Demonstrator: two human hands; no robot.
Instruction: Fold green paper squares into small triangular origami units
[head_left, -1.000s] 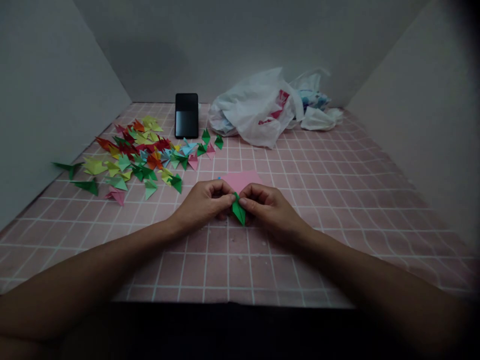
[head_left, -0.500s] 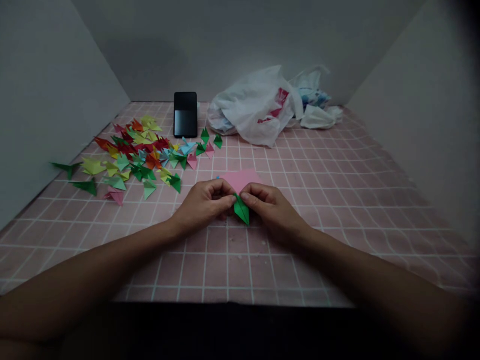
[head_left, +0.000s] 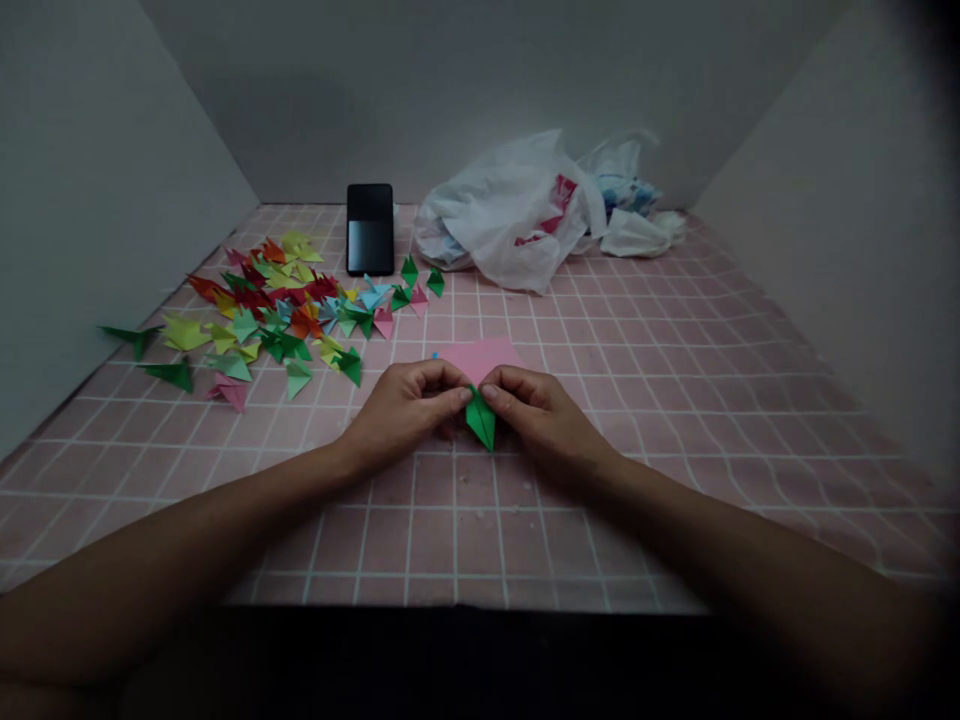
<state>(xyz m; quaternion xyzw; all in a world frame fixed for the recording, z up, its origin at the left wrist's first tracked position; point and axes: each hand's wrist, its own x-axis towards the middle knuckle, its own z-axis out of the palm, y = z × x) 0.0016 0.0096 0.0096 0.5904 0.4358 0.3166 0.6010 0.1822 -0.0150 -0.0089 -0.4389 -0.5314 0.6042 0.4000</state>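
A small folded green paper piece (head_left: 480, 420) is pinched between both hands at the middle of the pink tiled table (head_left: 645, 360). My left hand (head_left: 409, 405) grips its left side with curled fingers. My right hand (head_left: 536, 410) grips its right side, thumb on top. Just beyond the hands lies a flat pink paper sheet (head_left: 480, 358), with a bit of blue edge at its left corner.
A heap of several folded paper pieces in red, green, yellow, blue and pink (head_left: 277, 305) spreads over the left. A black phone (head_left: 370, 228) stands at the back. White plastic bags (head_left: 525, 215) lie at the back right. Grey walls enclose three sides.
Both hands stay on the green piece; its lower tip has shifted slightly between the fingers. The view has drifted a little.
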